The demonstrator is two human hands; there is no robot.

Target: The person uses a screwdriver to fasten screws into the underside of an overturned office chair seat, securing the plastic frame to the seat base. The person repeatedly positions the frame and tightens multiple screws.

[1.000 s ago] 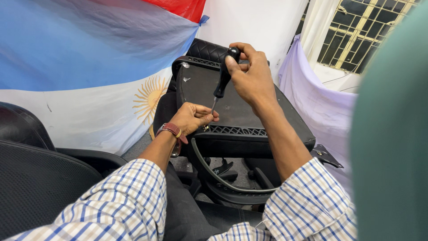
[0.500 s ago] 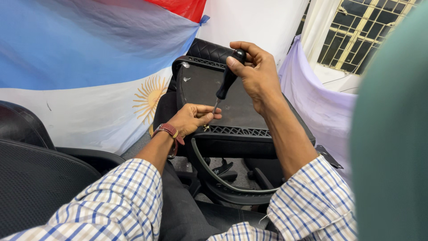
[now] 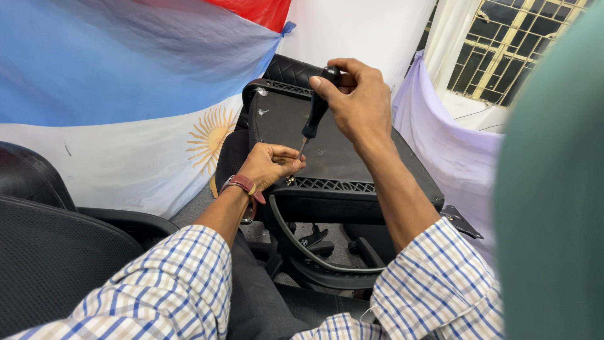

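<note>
Right hand (image 3: 358,104) wrapped around black-handled screwdriver (image 3: 316,115), tip angled down onto overturned black plastic office chair seat (image 3: 340,151). Left hand (image 3: 269,165), fingers (image 3: 290,165) curled shut, pinching the metal shaft near the tip. Blue-and-white flag (image 3: 126,94) hanging behind.

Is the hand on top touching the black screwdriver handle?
Touching. The head view shows the right hand wrapped around the screwdriver handle's top, its fingers pressed on it.
</note>
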